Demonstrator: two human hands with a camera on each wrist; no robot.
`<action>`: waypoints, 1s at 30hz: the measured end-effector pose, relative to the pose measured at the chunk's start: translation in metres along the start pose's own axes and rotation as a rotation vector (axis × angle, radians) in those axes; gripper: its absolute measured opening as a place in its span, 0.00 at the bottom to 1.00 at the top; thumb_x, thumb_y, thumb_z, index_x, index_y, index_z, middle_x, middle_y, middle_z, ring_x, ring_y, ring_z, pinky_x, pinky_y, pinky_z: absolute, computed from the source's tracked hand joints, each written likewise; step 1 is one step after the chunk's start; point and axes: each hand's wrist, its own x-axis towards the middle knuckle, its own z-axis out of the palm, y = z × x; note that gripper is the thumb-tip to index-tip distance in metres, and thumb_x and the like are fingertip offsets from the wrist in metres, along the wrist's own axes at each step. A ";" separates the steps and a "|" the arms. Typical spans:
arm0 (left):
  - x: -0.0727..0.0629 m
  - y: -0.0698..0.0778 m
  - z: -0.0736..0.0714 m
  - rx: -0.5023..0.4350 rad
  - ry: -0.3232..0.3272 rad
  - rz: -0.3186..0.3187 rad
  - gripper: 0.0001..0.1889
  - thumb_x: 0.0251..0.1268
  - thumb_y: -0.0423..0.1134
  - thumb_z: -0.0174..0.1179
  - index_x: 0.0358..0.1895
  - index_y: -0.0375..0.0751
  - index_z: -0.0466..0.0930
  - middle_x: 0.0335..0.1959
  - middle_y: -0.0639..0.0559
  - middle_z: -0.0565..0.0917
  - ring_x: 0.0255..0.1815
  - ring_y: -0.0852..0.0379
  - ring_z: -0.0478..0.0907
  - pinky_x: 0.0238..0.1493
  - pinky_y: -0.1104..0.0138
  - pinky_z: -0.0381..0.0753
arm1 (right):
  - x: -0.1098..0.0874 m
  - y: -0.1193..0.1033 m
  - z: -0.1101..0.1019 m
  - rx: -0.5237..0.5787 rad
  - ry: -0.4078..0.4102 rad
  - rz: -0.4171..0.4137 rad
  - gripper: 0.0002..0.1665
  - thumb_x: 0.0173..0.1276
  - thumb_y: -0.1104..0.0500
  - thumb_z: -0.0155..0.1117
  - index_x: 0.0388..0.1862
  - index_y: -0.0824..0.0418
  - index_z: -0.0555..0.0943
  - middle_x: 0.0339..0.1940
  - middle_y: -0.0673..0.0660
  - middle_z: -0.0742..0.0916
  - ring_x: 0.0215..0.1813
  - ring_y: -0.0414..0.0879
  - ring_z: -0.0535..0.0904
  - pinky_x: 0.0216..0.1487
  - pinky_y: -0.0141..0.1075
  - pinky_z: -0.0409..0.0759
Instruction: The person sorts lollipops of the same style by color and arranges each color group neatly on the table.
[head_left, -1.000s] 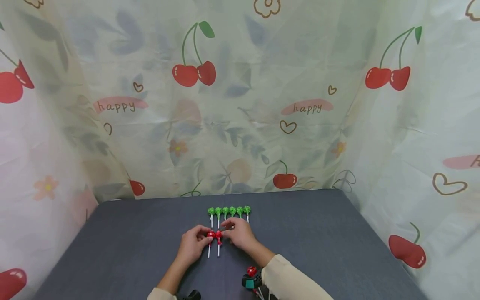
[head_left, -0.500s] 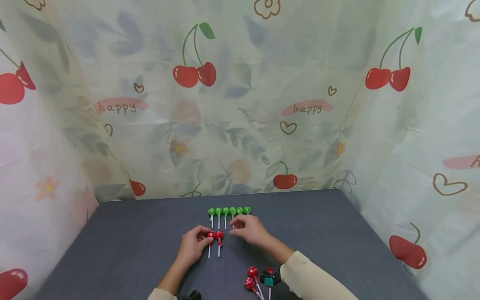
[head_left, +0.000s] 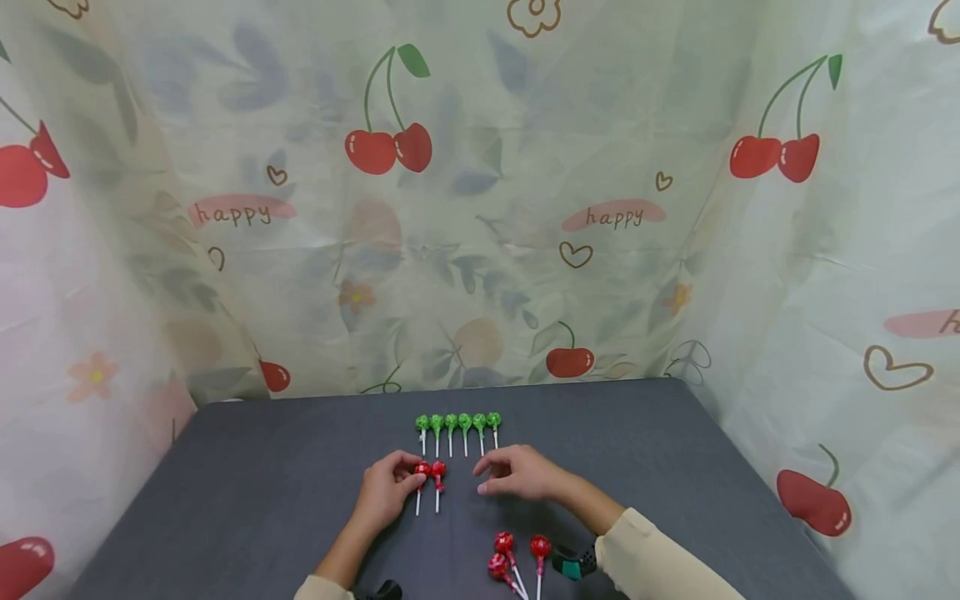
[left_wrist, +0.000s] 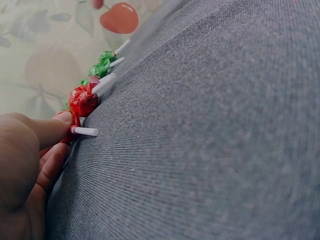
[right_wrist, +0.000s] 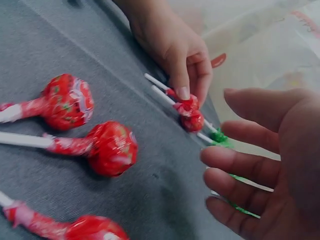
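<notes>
"On the near part of the table (head_left: 225, 508), where do the loose red lollipops (head_left: 540, 547) lie?"

"Nearward of the right hand (head_left: 525, 472), the closer hand, by its wrist camera (head_left: 574, 563). Heads point away from the person, sticks back; two of the three slant together."

"And the hands?"

"The right hangs with fingers apart, holding nothing. The left hand (head_left: 381, 493) pinches the left one of the red pair (head_left: 438, 469), whose sticks also run nearward."

"Beyond them?"

"The green row (head_left: 465, 422), six lollipops side by side."

"Any change from a second ago?"

"The right hand has moved off the pair's right one, uncovering the loose three; the left keeps its place."
</notes>
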 end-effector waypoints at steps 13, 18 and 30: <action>0.001 0.000 0.001 0.017 -0.010 -0.022 0.10 0.55 0.33 0.71 0.41 0.41 0.85 0.26 0.56 0.79 0.27 0.60 0.73 0.27 0.69 0.72 | -0.020 0.014 0.008 0.087 -0.229 0.025 0.15 0.64 0.54 0.70 0.49 0.56 0.85 0.24 0.44 0.82 0.27 0.35 0.73 0.28 0.28 0.70; 0.001 0.000 0.001 0.020 -0.006 -0.013 0.10 0.55 0.33 0.71 0.41 0.42 0.85 0.26 0.56 0.79 0.27 0.60 0.73 0.27 0.69 0.72 | -0.029 0.018 0.009 0.087 -0.262 -0.038 0.17 0.63 0.53 0.71 0.49 0.57 0.85 0.23 0.42 0.81 0.25 0.33 0.73 0.27 0.26 0.70; 0.001 0.001 0.000 0.021 -0.015 -0.029 0.10 0.55 0.33 0.71 0.41 0.42 0.85 0.26 0.56 0.79 0.27 0.59 0.73 0.26 0.69 0.71 | -0.044 0.022 0.019 0.077 -0.231 -0.095 0.13 0.58 0.59 0.74 0.43 0.55 0.85 0.20 0.40 0.78 0.21 0.30 0.70 0.22 0.24 0.68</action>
